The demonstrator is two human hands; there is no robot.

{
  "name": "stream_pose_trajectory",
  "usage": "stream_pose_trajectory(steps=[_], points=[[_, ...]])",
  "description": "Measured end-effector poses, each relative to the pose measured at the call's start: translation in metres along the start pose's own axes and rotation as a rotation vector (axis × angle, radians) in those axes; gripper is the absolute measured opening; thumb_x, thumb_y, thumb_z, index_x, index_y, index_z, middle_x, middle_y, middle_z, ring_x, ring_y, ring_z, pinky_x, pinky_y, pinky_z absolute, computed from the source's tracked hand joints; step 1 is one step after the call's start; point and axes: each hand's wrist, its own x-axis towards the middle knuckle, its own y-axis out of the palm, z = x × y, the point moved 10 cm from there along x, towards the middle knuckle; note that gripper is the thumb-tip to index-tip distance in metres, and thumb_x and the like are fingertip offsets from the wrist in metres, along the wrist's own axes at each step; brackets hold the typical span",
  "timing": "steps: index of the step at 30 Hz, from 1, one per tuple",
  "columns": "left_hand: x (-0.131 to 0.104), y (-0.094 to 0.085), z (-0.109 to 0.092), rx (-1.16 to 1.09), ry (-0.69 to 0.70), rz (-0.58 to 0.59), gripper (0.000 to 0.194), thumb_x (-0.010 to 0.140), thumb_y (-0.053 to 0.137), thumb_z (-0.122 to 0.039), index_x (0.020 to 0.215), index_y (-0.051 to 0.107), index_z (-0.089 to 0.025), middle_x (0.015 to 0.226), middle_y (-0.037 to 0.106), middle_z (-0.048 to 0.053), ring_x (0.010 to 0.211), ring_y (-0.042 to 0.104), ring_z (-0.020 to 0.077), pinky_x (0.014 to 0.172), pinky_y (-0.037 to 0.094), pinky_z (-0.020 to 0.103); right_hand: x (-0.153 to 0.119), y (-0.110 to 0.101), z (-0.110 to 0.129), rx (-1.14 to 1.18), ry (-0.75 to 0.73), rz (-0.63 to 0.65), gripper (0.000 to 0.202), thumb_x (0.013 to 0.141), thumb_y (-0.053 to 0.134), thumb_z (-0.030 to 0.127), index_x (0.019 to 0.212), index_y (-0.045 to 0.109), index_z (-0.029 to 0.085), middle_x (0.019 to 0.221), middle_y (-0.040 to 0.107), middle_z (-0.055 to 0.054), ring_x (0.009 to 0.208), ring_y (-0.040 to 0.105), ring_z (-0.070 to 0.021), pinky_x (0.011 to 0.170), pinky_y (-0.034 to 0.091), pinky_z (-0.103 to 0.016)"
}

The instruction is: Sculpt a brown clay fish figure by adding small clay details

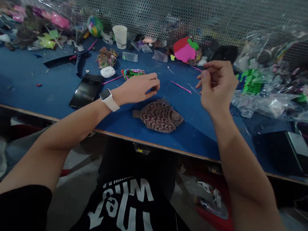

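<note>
A brown, scaly, fish-shaped piece lies flat on the blue table, near its front edge and between the person's forearms. The left hand hovers just beyond it with fingers bent, though whether they close on anything I cannot tell. The right hand is raised with thumb and fingers drawn near each other beside a pink stick, its grip likewise unclear.
</note>
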Motion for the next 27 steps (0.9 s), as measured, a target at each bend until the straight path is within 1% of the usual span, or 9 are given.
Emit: stream_pose_trajectory(steps=[2, 4, 6, 10, 15, 18, 21, 24, 27], points=[[-0.002, 0.0, 0.007, 0.062, -0.045, 0.016, 0.024, 0.111, 0.062, -0.026, 0.129, 0.076, -0.019, 0.137, 0.075, 0.016, 0.114, 0.076, 0.0294, 0.089, 0.058, 0.037, -0.003, 0.01, 0.007, -0.051, -0.023, 0.07, 0.036, 0.123, 0.051, 0.057, 0.14, 0.073, 0.035, 0.12, 0.085, -0.012, 0.091, 0.077, -0.0246, 0.075, 0.064, -0.043], [-0.004, -0.001, 0.014, 0.108, -0.092, 0.027, 0.029, 0.111, 0.061, -0.025, 0.136, 0.075, -0.018, 0.14, 0.074, 0.016, 0.119, 0.076, 0.0308, 0.093, 0.059, 0.038, -0.006, 0.017, 0.016, -0.077, -0.049, 0.1, 0.037, 0.121, 0.053, 0.057, 0.137, 0.079, 0.036, 0.124, 0.086, -0.011, 0.098, 0.081, -0.029, 0.079, 0.069, -0.047], [-0.006, -0.001, 0.021, 0.144, -0.135, 0.042, 0.034, 0.111, 0.059, -0.024, 0.141, 0.074, -0.018, 0.141, 0.074, 0.016, 0.123, 0.075, 0.0322, 0.096, 0.06, 0.039, -0.008, 0.019, 0.022, -0.077, -0.066, 0.096, 0.035, 0.119, 0.059, 0.055, 0.133, 0.083, 0.036, 0.122, 0.086, -0.009, 0.1, 0.084, -0.0319, 0.08, 0.071, -0.05], [-0.01, -0.002, 0.034, 0.197, -0.202, 0.031, 0.04, 0.11, 0.051, -0.019, 0.141, 0.076, -0.019, 0.138, 0.075, 0.017, 0.121, 0.076, 0.0331, 0.099, 0.062, 0.042, -0.01, 0.021, 0.024, -0.074, -0.062, 0.096, 0.031, 0.116, 0.064, 0.053, 0.129, 0.085, 0.034, 0.119, 0.087, -0.008, 0.105, 0.087, -0.0333, 0.083, 0.073, -0.049], [-0.014, 0.004, 0.045, 0.235, -0.235, 0.06, 0.05, 0.104, 0.046, -0.01, 0.142, 0.078, -0.02, 0.138, 0.076, 0.017, 0.124, 0.074, 0.0336, 0.103, 0.063, 0.044, -0.009, 0.022, 0.017, -0.013, -0.016, 0.089, 0.027, 0.116, 0.065, 0.047, 0.125, 0.086, 0.033, 0.118, 0.088, -0.008, 0.096, 0.088, -0.0312, 0.081, 0.074, -0.047], [-0.015, 0.007, 0.048, 0.241, -0.249, 0.079, 0.05, 0.103, 0.046, -0.009, 0.14, 0.078, -0.02, 0.137, 0.076, 0.017, 0.125, 0.073, 0.0343, 0.102, 0.063, 0.045, -0.009, 0.025, 0.012, 0.007, 0.01, 0.11, 0.031, 0.117, 0.062, 0.049, 0.133, 0.084, 0.033, 0.119, 0.089, -0.007, 0.094, 0.089, -0.0296, 0.078, 0.075, -0.045], [-0.014, 0.005, 0.049, 0.233, -0.241, 0.057, 0.046, 0.103, 0.048, -0.011, 0.136, 0.08, -0.021, 0.132, 0.077, 0.016, 0.121, 0.074, 0.0344, 0.101, 0.063, 0.045, -0.009, 0.03, 0.009, 0.027, 0.019, 0.142, 0.034, 0.118, 0.061, 0.051, 0.138, 0.082, 0.033, 0.121, 0.09, -0.007, 0.094, 0.09, -0.0279, 0.078, 0.076, -0.043], [-0.014, 0.003, 0.048, 0.233, -0.226, 0.038, 0.043, 0.104, 0.049, -0.013, 0.134, 0.08, -0.019, 0.131, 0.077, 0.017, 0.119, 0.073, 0.0341, 0.101, 0.064, 0.046, -0.01, 0.034, 0.005, 0.072, 0.052, 0.168, 0.031, 0.117, 0.066, 0.051, 0.131, 0.084, 0.032, 0.118, 0.091, -0.007, 0.088, 0.09, -0.0265, 0.077, 0.076, -0.042], [-0.013, 0.001, 0.044, 0.236, -0.209, 0.026, 0.041, 0.105, 0.049, -0.014, 0.131, 0.08, -0.018, 0.133, 0.076, 0.018, 0.121, 0.073, 0.035, 0.103, 0.064, 0.048, -0.011, 0.036, 0.005, 0.131, 0.093, 0.169, 0.025, 0.111, 0.077, 0.052, 0.114, 0.087, 0.029, 0.105, 0.091, -0.006, 0.08, 0.088, -0.0259, 0.074, 0.075, -0.042]])
